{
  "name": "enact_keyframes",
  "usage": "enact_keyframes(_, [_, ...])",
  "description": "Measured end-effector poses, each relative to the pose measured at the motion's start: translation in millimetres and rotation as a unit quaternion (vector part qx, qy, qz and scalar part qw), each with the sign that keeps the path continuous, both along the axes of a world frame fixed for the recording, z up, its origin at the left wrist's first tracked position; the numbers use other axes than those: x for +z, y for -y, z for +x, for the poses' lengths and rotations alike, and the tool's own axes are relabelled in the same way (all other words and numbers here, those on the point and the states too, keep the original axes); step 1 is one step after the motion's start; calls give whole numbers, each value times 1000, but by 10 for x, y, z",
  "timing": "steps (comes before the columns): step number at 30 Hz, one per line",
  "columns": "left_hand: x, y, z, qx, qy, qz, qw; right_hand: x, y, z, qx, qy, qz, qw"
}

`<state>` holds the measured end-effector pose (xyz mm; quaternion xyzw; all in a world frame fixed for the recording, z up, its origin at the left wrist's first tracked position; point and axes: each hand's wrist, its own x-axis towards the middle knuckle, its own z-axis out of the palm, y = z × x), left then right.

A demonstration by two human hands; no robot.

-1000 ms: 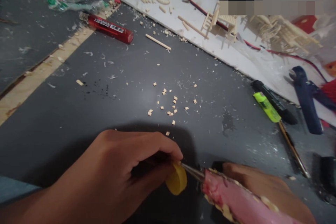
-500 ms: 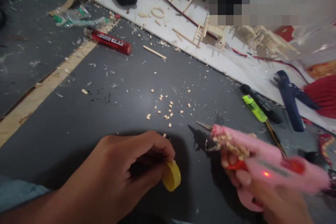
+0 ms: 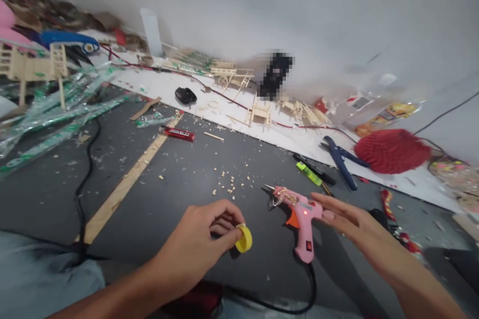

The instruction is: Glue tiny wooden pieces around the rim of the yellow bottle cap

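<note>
My left hand (image 3: 211, 232) is closed, pinching a small yellow ring (image 3: 245, 239) between thumb and fingertips, low over the dark tabletop. To its right is a pink hot glue gun (image 3: 305, 219) with an orange trigger, a lit red light and crusted bits round its nozzle, which points left. My right hand (image 3: 354, 219) is at the gun's rear end, its fingers stretched out and apart, not wrapped round the handle. Fingertips and thumb appear to touch the back of the gun. Small pale wood bits (image 3: 230, 187) lie scattered beyond my left hand.
A red tube-shaped thing (image 3: 179, 133) and a thin stick (image 3: 214, 136) lie farther back. Blue-handled cutters (image 3: 342, 162), a yellow-green marker (image 3: 309, 173) and red yarn (image 3: 392, 151) are at right. Small wooden models (image 3: 260, 112) stand along the white board. The gun's black cable (image 3: 312, 291) runs in front.
My right hand has let go of the glue gun's grip and opened behind it; the gun has turned handle-down toward me. My left hand still holds the yellow ring. The view has tilted up and widened.
</note>
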<state>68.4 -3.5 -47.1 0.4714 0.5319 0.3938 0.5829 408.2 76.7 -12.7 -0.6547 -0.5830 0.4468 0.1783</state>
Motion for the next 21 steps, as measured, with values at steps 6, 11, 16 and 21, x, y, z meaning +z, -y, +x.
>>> enact_keyframes(6, [183,-48,-134,14,-9,51,999,147,17,-284,49,116,160,979])
enact_keyframes(11, [336,-138,-363,46,-39,98,993,346,-154,-836,169,183,202,947])
enact_keyframes(16, [467,-203,-572,79,-70,133,986,282,-499,-1298,291,242,249,891])
enact_keyframes(21, [539,-207,-650,114,-123,162,972,56,-602,-1463,379,271,286,837])
